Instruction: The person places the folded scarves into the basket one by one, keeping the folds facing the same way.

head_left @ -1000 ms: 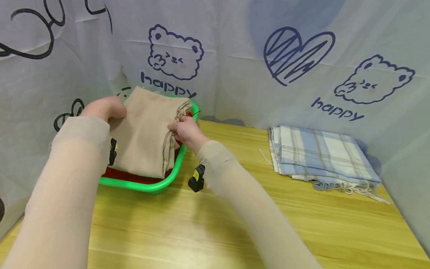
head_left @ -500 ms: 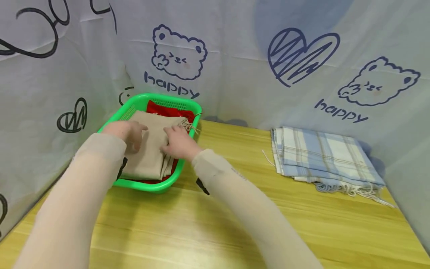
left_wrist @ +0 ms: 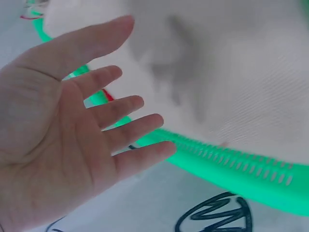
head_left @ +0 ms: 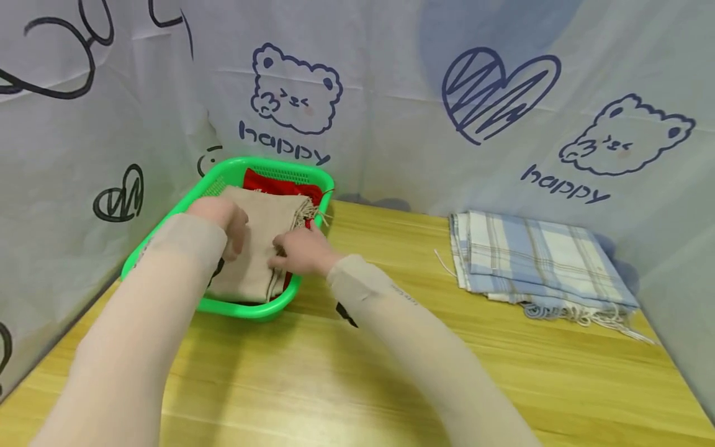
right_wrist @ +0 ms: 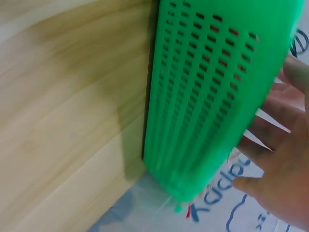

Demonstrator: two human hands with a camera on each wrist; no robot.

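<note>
A folded beige cloth with a fringed edge (head_left: 261,214) lies in a green plastic basket (head_left: 246,310), on top of a red cloth (head_left: 282,185). My left hand (head_left: 222,217) hovers over the left part of the beige cloth. In the left wrist view its palm and spread fingers (left_wrist: 125,130) hold nothing. At the basket's right side is my right hand (head_left: 304,249), its fingertips over the cloth's right edge; whether they touch it I cannot tell. The right wrist view has those loosely extended fingers (right_wrist: 270,130) beside the perforated basket wall (right_wrist: 203,87), without a grip on anything.
To the right, a folded blue and white plaid cloth (head_left: 536,248) with fringes lies on the wooden table (head_left: 357,372). A pale curtain with printed bears and hearts (head_left: 391,112) hangs behind and on both sides. The basket stands close to the left curtain.
Both hands have let go of the beige cloth, which has come down lower into the basket. Since then, the hands have shifted slightly toward me over it. The plaid cloth stays put.
</note>
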